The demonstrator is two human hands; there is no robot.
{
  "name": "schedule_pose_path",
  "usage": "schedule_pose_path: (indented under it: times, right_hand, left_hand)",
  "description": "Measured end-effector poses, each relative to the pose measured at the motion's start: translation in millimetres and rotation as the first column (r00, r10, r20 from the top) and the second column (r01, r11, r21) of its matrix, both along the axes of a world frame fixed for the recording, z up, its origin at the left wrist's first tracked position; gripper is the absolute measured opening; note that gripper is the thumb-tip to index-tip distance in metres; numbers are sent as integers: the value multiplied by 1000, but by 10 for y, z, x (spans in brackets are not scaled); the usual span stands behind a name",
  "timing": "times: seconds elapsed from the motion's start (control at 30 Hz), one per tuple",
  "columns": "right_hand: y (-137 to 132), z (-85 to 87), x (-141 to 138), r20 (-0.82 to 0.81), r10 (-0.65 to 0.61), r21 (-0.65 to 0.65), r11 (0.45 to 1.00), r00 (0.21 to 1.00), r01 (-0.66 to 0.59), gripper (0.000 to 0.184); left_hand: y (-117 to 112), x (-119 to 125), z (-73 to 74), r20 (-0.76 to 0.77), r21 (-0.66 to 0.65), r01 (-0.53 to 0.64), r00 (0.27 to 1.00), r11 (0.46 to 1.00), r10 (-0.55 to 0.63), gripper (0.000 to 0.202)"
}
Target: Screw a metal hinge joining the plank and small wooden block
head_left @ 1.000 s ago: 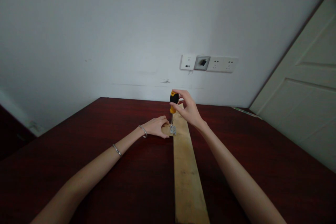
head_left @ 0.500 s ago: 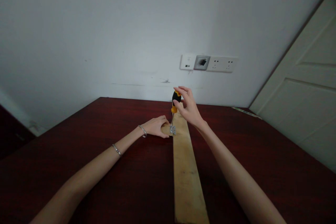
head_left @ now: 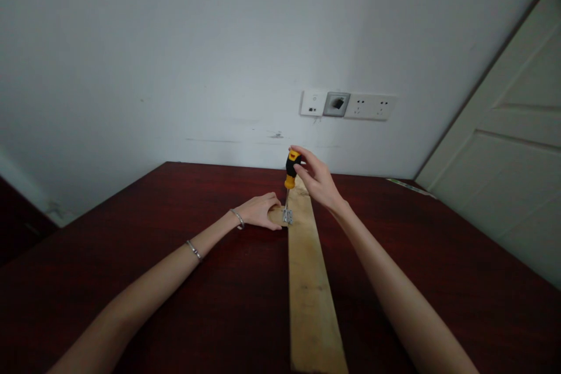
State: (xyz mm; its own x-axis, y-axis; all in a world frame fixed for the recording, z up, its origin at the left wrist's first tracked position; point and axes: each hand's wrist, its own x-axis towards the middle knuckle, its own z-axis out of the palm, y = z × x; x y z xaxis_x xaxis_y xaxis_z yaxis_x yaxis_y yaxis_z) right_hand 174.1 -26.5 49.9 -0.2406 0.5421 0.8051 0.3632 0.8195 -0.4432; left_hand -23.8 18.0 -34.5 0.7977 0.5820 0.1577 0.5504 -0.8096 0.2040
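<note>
My right hand [head_left: 319,180] grips the black and yellow handle of a screwdriver [head_left: 292,168], which stands nearly upright. Its metal shaft runs down to a small silver hinge [head_left: 287,217]; the exact spot where the tip sits is too small to make out. The hinge spans a long wooden plank [head_left: 309,280] and a short rounded wood piece [head_left: 274,217] at the plank's left edge. My left hand [head_left: 260,211] is closed around that short piece, thumb and fingers on opposite sides.
Everything lies on a dark red tabletop [head_left: 210,292] that meets a white wall [head_left: 197,58] at the back. Wall sockets [head_left: 368,107] sit above the table's far edge. A pale panelled door [head_left: 517,146] stands at the right, near a thin strip [head_left: 409,187] at the table's edge.
My right hand's fingers have shifted around the screwdriver handle, and the handle shows a different face. My left hand, the plank and the hinge stay in place.
</note>
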Motion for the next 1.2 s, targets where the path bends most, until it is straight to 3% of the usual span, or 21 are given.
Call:
schedule_pose_path:
  times: [0.23,0.43,0.63,0.83,1.07,1.2]
  right_hand:
    - [-9,-15,-24,-50,-75,10,997,996,76,39]
    - [-7,-19,-1,-52,22,-34,999,998,-24,37]
    - [-17,7,13,-44,-26,-53,998,999,23,39]
    - [-46,43,50,0,79,-120,990,997,-78,45]
    - [-4,-14,14,-70,27,-96,995,997,-34,40]
    - [-37,6,32,-37,90,-152,984,995,-94,43]
  left_hand:
    - [11,-8,-13,2,2,-2,1000,1000,2,61]
    - [-1,-4,5,-3,1,5,1000,1000,-5,61]
    - [12,-2,-16,10,6,5,1000,1000,-5,60]
    - [22,-7,-22,16,2,9,1000,1000,-9,60]
    - [22,-5,-18,14,-9,1,1000,1000,-1,61]
    - [23,-7,-17,16,-17,5,1000,1000,-5,60]
